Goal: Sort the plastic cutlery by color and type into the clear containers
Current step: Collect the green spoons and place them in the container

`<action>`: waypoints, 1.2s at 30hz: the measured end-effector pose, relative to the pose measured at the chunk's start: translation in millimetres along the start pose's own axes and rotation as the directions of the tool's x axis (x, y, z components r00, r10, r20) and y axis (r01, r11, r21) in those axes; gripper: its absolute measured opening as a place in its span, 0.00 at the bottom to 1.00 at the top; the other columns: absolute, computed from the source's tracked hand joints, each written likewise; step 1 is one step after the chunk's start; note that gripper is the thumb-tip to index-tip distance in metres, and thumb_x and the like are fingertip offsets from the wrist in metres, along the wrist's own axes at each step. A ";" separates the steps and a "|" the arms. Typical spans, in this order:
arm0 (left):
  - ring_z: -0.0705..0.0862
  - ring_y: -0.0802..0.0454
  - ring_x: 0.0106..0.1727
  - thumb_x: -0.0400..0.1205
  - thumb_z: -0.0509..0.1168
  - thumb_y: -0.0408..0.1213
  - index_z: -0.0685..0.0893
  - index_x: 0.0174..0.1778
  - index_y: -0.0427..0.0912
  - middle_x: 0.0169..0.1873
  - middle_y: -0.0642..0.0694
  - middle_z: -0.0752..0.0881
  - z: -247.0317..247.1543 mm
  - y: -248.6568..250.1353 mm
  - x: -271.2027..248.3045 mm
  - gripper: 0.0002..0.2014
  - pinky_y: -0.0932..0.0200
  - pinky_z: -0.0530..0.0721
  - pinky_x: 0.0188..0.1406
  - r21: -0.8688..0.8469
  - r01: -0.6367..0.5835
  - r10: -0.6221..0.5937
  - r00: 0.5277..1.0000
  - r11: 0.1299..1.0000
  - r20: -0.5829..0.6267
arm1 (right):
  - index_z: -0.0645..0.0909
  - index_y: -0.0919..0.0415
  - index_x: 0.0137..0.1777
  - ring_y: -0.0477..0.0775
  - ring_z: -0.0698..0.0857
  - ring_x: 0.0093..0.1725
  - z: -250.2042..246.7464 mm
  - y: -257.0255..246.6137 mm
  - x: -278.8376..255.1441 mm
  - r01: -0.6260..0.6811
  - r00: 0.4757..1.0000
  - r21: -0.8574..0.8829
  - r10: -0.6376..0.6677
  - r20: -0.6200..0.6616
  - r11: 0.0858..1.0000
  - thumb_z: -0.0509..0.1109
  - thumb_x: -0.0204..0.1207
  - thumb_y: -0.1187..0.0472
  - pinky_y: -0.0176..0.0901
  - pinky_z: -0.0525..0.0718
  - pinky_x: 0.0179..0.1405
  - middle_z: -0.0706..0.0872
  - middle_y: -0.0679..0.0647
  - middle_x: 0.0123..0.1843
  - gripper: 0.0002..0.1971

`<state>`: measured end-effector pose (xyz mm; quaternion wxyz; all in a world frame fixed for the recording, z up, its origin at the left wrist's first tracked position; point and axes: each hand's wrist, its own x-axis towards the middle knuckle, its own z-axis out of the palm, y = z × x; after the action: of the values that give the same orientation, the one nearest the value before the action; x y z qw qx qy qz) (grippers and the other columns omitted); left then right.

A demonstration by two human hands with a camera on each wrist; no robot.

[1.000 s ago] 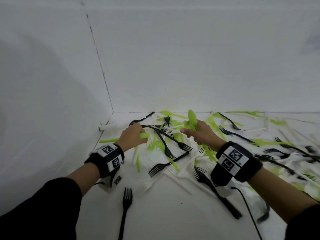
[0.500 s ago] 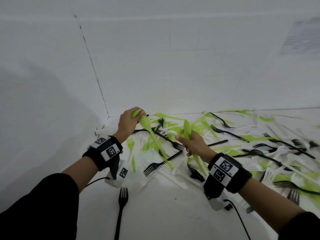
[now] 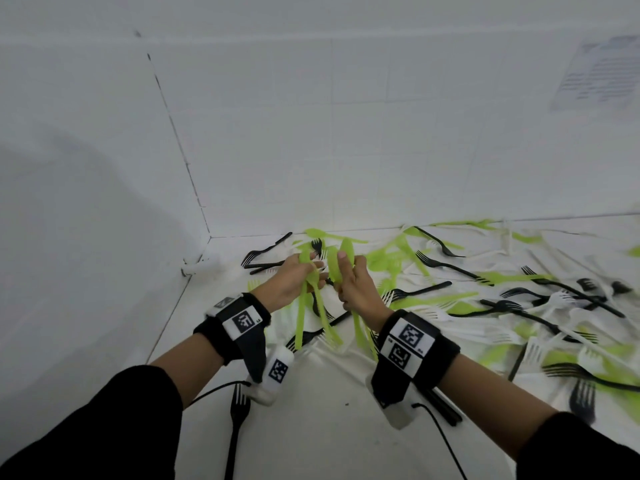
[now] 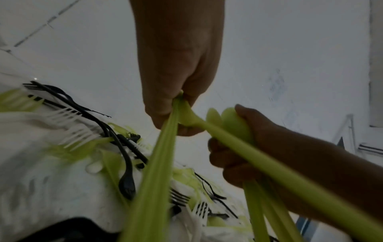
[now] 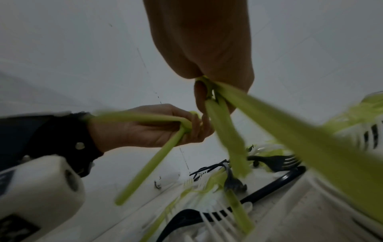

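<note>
Left hand: holds a small bundle of green spoons near the bowl ends, fingers curled round the necks; handles hang down and toward the person.
Right hand: holds a second bundle of green spoons, bowls pointing up above the fingers, handles trailing below the wrist.
Reason for grip: gripping at the necks probably keeps the bowls aligned, so each bundle stays one colour and one type, ready to drop as a set.
Reason for proximity: the hands meet just beside each other above the pile; this probably serves to merge the two bundles into one hand.
Hand pose: both forearms reach forward, both hands raised clear of the surface; the wrist views show the thumbs clamping the handles against the fingers.
Cutlery pile: mixed green, black and white pieces, mostly forks, lie on the white surface, largely unsorted.
Black fork: lies alone near the left wrist.
Clear containers: not in view; location cannot be determined.
</note>
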<state>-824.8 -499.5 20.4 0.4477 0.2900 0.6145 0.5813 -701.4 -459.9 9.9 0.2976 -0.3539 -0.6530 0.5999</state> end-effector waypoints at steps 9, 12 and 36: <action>0.72 0.58 0.24 0.86 0.51 0.52 0.84 0.45 0.42 0.27 0.49 0.78 3.6 -13.3 -0.3 0.22 0.69 0.72 0.20 -0.077 0.009 -0.008 1.000 0.997 0.024 | 0.71 0.61 0.55 0.49 0.72 0.23 5.9 6.9 5.2 0.102 0.995 -0.044 -0.101 0.008 0.994 0.62 0.82 0.51 0.35 0.71 0.17 0.79 0.54 0.34 0.13; 0.73 0.58 0.20 0.85 0.52 0.52 0.83 0.48 0.40 0.23 0.50 0.79 9.7 -15.1 -3.0 0.20 0.66 0.73 0.20 -0.072 0.012 -0.004 0.995 0.997 0.103 | 0.69 0.65 0.56 0.50 0.74 0.20 10.4 9.2 8.2 0.062 0.998 -0.036 -0.063 -0.030 0.997 0.60 0.83 0.51 0.39 0.75 0.18 0.80 0.58 0.33 0.15; 0.73 0.58 0.31 0.84 0.61 0.32 0.79 0.43 0.45 0.32 0.50 0.76 6.0 -14.4 -9.6 0.06 0.70 0.69 0.21 0.081 -0.104 0.086 0.976 0.991 0.202 | 0.73 0.65 0.65 0.53 0.79 0.44 11.6 6.5 30.0 -0.166 0.986 0.111 0.165 0.019 0.980 0.50 0.77 0.33 0.42 0.76 0.34 0.73 0.65 0.66 0.35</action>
<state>-813.0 -507.5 8.8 0.4646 0.3954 0.5781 0.5419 -727.3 -441.8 1.2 0.2629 -0.3869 -0.5879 0.6600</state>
